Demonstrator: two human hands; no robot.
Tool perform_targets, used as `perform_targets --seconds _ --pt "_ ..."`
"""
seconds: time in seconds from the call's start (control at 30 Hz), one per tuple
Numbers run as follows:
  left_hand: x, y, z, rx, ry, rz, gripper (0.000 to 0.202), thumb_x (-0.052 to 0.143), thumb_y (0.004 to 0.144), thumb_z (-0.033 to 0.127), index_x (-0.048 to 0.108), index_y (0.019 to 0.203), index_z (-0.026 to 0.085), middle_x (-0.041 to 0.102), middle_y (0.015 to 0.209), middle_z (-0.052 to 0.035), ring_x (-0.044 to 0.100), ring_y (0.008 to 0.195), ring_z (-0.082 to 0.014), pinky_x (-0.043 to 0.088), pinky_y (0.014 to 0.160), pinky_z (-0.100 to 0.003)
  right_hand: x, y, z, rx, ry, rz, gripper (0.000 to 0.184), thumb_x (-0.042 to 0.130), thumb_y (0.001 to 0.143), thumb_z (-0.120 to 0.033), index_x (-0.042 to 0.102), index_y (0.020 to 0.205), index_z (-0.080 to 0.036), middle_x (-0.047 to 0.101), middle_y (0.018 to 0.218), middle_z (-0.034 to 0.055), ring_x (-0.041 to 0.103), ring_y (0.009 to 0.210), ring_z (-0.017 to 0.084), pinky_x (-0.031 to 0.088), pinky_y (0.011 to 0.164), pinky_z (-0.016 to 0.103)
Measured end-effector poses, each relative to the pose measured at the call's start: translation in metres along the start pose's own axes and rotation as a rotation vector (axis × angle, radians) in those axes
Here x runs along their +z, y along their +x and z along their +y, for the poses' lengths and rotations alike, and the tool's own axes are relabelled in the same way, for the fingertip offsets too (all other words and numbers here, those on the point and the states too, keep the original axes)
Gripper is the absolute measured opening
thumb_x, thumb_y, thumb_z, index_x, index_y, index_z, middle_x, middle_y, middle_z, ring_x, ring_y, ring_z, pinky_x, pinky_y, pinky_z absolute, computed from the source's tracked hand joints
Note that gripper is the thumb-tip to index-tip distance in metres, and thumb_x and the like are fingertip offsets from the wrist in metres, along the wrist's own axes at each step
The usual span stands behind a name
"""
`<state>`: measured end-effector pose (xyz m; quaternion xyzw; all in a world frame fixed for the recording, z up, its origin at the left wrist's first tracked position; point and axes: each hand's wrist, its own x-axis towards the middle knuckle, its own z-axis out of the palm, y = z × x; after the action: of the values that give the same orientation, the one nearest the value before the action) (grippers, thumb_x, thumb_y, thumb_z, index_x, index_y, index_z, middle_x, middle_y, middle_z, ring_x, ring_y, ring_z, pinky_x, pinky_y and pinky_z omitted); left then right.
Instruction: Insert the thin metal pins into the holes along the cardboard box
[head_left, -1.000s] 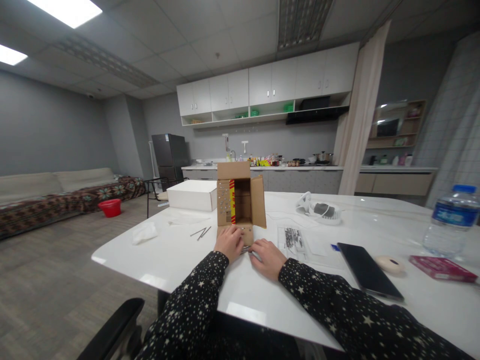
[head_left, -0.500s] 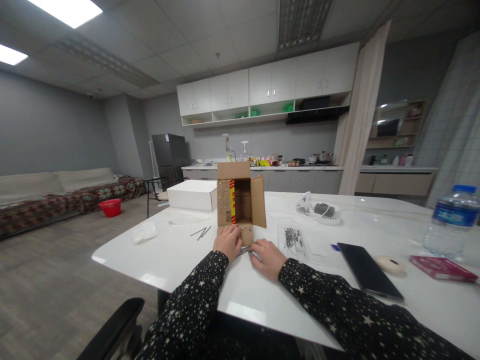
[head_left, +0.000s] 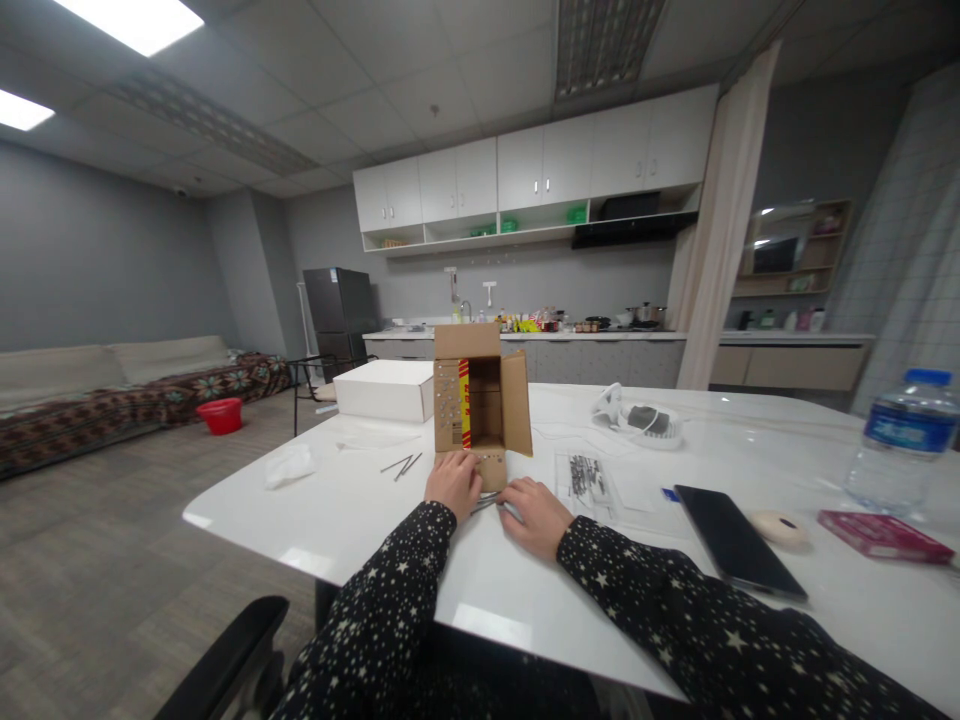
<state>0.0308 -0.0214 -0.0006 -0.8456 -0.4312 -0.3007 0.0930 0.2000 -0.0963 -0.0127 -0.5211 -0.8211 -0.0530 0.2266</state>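
The small cardboard box (head_left: 480, 400) stood near the desk's (head_left: 360, 510) near edge, its open mouth facing the person and its long axis upright; it looked light, stiff and easily tipped, best held by its side walls. The left hand (head_left: 453, 484) lay curled on the lower flap, and the right hand (head_left: 536, 515) rested loosely beside a thin metal piece (head_left: 487, 499); whether either gripped it could not be told.

A white table (head_left: 360, 515) carries an open cardboard box (head_left: 480, 405) at its middle, a white box (head_left: 384, 390) behind it, and loose nails (head_left: 401, 465) and a tissue (head_left: 289, 466) to the left. Right of the box lie a nail packet (head_left: 585, 478), a phone (head_left: 739, 542), a tape roll (head_left: 780, 527), a red pack (head_left: 885, 536) and a water bottle (head_left: 900, 440).
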Motion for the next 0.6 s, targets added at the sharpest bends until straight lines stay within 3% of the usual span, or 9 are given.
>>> perform_targets --seconds 0.6 --pt "0.015 0.0 -0.01 0.031 -0.068 0.059 0.026 0.048 0.078 0.015 0.06 0.101 0.016 0.056 0.103 -0.0098 0.051 0.1 -0.0235 0.042 0.093 -0.039 0.001 0.0 0.001 -0.007 0.004 0.011 0.016 0.05 0.086 -0.021 0.063 0.095 -0.018 0.061 0.095 0.0052 0.052 0.095 0.018 0.036 0.084 0.03"
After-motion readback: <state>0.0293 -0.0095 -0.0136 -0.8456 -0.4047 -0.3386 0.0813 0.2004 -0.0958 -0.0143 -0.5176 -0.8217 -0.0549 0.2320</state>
